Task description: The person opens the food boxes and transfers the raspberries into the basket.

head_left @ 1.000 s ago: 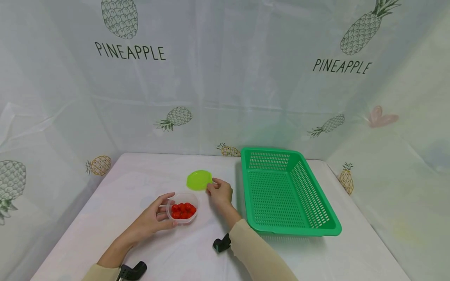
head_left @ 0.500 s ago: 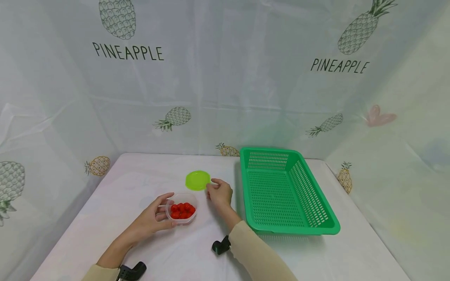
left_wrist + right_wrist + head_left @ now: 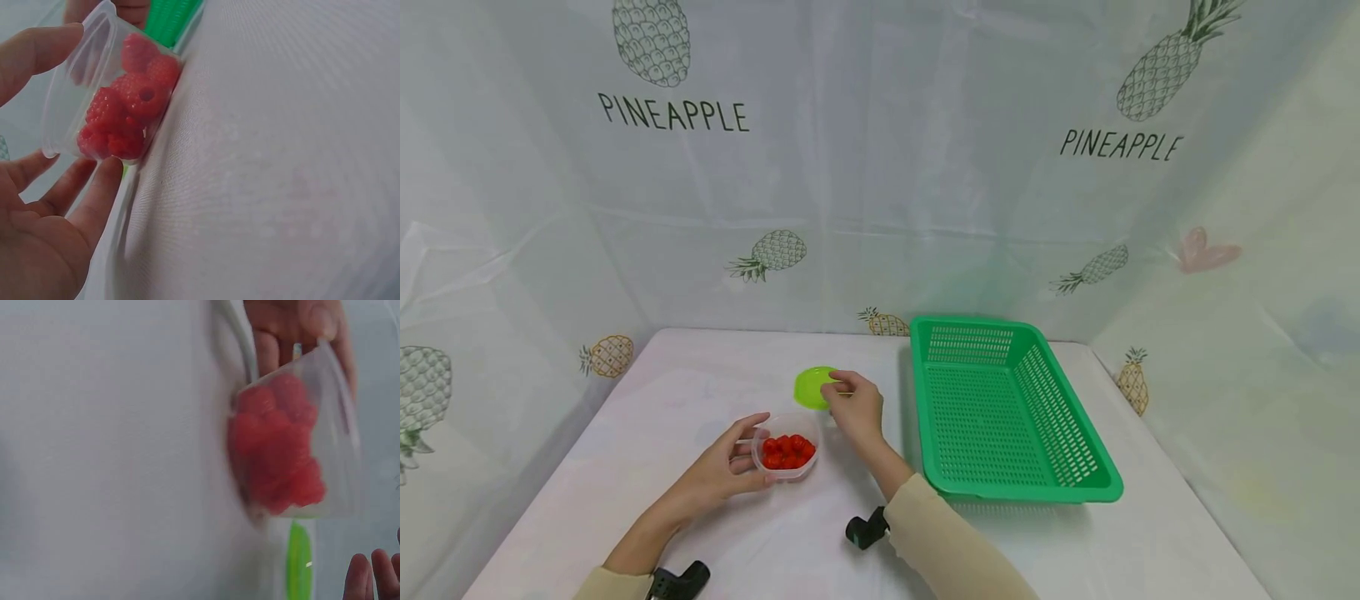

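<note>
A clear plastic cup of raspberries [image 3: 785, 454] stands on the white table. My left hand [image 3: 758, 450] grips it from the left, thumb on the far side and fingers curled round the near side. The left wrist view shows the cup [image 3: 106, 100] between thumb and fingers. A lime green lid [image 3: 808, 387] lies flat just behind the cup. My right hand [image 3: 835, 390] reaches over the lid's right edge with loosely bent fingers. In the right wrist view its fingertips [image 3: 369, 575] stay a little apart from the lid [image 3: 299, 562].
A green slotted basket [image 3: 1022, 492] sits to the right of my right hand, long side toward me. Translucent sheets printed with pineapples wall the table at the back and sides. Black wrist mounts [image 3: 865, 529] show near both forearms.
My right hand has moved left and slightly away from me, from beside the lid to over its right edge. The left hand and the cup have stayed put.
</note>
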Demonstrator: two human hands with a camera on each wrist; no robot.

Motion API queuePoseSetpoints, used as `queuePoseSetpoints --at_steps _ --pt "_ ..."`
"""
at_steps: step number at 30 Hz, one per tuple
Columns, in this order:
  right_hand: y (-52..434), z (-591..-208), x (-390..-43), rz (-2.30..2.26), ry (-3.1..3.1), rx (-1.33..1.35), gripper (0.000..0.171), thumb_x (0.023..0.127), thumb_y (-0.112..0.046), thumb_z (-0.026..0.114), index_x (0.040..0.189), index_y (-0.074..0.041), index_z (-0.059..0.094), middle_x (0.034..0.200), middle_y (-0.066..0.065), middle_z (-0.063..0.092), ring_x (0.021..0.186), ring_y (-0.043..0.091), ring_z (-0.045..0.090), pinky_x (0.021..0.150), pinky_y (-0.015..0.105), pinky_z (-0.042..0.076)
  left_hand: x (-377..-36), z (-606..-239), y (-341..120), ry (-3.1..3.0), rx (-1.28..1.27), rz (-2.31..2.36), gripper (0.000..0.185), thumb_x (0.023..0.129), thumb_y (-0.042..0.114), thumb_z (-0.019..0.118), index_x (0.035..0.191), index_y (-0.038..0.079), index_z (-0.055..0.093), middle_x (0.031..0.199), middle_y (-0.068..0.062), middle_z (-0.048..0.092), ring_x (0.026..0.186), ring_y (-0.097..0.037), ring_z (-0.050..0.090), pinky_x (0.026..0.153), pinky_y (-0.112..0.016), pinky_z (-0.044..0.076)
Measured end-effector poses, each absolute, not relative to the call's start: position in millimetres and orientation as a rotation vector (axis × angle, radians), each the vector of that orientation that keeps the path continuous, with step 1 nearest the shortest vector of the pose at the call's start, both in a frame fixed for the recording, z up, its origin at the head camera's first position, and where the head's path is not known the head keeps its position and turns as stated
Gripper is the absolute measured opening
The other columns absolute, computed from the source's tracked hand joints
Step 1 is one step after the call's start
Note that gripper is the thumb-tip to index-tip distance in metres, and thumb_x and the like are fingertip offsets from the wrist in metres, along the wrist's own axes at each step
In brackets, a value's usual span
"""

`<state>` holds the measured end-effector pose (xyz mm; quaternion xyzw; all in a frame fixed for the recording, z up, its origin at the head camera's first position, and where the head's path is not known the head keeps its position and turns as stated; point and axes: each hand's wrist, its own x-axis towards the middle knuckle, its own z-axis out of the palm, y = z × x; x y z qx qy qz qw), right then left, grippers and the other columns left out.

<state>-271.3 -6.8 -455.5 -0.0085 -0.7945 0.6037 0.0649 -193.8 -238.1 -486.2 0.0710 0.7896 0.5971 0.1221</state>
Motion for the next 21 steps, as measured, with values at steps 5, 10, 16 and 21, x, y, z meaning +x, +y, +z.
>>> queuePoseSetpoints --at_steps 5,10,16,21 --pt "-9.6 -432.6 -265.2 1.826 -2.415 0.095 0.029 0.099 -0.019 0.075 0.128 -0.014 0.076 0.104 0.002 0.077 0.088 0.021 0.076 0.075 0.028 0.063 -192.7 -486.5 -239.4 2.300 0.247 1.753 0.100 0.086 0.023 0.091 0.165 0.016 0.030 0.156 -0.023 0.040 0.132 -0.034 0.060 0.097 -0.030 0.059" --pt "-7.6 -409.9 -261.5 1.754 -2.489 0.264 0.029 0.099 -0.021 0.076 0.127 -0.018 0.076 0.104 0.000 0.078 0.094 0.017 0.075 0.075 0.027 0.062 -191.5 -487.6 -241.0 2.274 0.294 1.782 0.099 0.087 0.018 0.089 0.165 0.014 0.029 0.157 -0.026 0.039 0.134 -0.036 0.059 0.097 -0.027 0.058" --pt "0.0 -385.7 -259.6 1.570 -2.643 0.492 0.030 0.100 -0.020 0.076 0.129 -0.016 0.075 0.111 0.001 0.078 0.105 0.020 0.072 0.081 0.028 0.062 -191.7 -488.1 -241.7 2.268 0.301 1.785 0.099 0.088 0.019 0.089 0.166 0.014 0.028 0.157 -0.026 0.040 0.135 -0.037 0.059 0.098 -0.028 0.058" --pt "5.1 -376.0 -262.7 1.387 -2.804 0.699 0.029 0.099 -0.019 0.076 0.127 -0.015 0.076 0.116 0.005 0.078 0.110 0.023 0.069 0.085 0.031 0.061 -191.2 -486.9 -243.0 2.269 0.286 1.774 0.099 0.088 0.020 0.089 0.166 0.014 0.028 0.158 -0.025 0.040 0.136 -0.037 0.058 0.098 -0.029 0.058"
